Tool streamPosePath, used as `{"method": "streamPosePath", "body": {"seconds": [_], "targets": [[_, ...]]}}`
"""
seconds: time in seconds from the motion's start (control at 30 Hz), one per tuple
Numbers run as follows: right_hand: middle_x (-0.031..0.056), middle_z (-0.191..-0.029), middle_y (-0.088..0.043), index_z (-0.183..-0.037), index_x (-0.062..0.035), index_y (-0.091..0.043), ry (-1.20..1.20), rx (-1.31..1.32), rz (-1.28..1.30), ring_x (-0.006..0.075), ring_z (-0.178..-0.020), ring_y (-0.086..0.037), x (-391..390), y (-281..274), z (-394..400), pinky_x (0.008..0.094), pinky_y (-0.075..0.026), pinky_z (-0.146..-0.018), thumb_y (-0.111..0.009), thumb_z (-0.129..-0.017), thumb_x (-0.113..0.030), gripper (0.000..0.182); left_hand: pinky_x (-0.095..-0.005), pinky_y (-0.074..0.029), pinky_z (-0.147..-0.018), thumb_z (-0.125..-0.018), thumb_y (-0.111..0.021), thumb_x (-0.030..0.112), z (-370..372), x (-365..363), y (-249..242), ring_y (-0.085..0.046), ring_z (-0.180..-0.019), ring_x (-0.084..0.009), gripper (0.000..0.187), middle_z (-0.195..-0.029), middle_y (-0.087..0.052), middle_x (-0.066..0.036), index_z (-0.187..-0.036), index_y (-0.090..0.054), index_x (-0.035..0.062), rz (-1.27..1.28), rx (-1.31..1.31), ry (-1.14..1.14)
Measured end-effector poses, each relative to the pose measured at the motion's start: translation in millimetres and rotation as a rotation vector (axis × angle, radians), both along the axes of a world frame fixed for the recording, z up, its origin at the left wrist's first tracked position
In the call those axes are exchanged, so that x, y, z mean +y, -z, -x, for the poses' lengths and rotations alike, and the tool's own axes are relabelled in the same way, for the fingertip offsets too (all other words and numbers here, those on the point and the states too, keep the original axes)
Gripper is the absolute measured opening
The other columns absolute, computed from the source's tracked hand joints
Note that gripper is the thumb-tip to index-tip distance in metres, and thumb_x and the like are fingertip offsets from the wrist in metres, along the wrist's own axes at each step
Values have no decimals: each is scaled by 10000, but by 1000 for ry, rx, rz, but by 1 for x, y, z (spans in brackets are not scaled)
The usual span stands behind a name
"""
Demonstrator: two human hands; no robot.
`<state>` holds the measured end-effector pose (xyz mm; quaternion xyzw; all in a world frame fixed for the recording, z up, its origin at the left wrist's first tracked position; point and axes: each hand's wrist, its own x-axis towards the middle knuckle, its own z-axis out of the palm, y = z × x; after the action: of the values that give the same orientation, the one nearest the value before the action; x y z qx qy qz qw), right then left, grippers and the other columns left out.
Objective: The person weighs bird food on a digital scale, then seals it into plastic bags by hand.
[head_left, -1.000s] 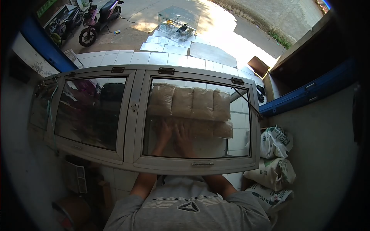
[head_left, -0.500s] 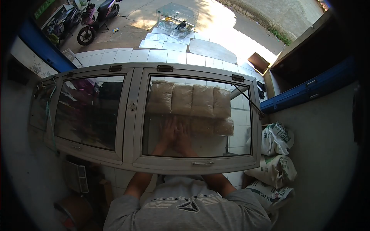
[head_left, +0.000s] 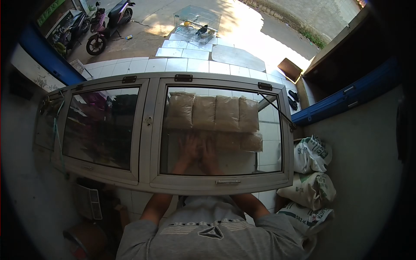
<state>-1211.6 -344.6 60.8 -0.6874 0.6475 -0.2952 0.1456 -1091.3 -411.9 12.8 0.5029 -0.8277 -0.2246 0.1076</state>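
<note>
Both hands are inside a glass display case (head_left: 145,173), seen dimly through its right-hand glass door. My left hand (head_left: 189,148) has its fingers stretched out, pointing away from me, at the front row of clear plastic packs (head_left: 249,142) of brownish contents. Beside it, my right hand (head_left: 208,151) lies with fingers extended against the same row. Neither hand is wrapped round a pack. Behind them, a taller row of filled plastic packs (head_left: 203,112) stands side by side. Reflection on the glass blurs where the fingertips touch.
Stacked white sacks (head_left: 313,188) stand right of the case. A metal stay (head_left: 277,110) crosses the door's upper right corner. Dark items show behind the left pane (head_left: 102,130). Outside are a birdcage (head_left: 198,24) with a dark bird, motorbikes (head_left: 106,28) and dark shoes (head_left: 293,100).
My hands have drawn slightly apart, the right one shifting a little to the right. The packs look unmoved, and the camera view has tilted slightly.
</note>
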Motion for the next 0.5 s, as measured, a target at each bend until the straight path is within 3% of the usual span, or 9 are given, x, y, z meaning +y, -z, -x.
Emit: {"method": "streamPosePath", "body": {"seconds": [0.1, 0.27, 0.5], "targets": [[282, -1428, -284, -1354, 41, -341, 35, 142, 87, 454, -1351, -222, 5, 4, -2, 548, -143, -1119, -572, -738, -121, 677, -636, -162, -1066, -895, -379, 588, 2, -3, 6, -259, -1367, -348, 735, -1482, -307, -127, -1438, -310, 96, 38, 36, 7], [275, -1433, -279, -1349, 42, -345, -7, 271, -16, 436, -1365, -206, 4, 0, 2, 544, -135, -1124, -568, -734, -127, 676, -591, -213, -1074, -893, -423, 562, 2, 0, 21, -272, -1359, -356, 704, -1487, -296, -135, -1437, -321, 127, 189, 26, 33], [240, -1452, -268, -1357, 32, -342, -69, 339, -67, 389, -1391, -179, 5, 2, 12, 530, -119, -1134, -571, -728, -132, 689, -722, -150, -1010, -900, -393, 574, 5, 5, 2, -199, -1395, -324, 658, -1537, -201, -39, -1452, -304, 227, 89, -117, -18]]}}
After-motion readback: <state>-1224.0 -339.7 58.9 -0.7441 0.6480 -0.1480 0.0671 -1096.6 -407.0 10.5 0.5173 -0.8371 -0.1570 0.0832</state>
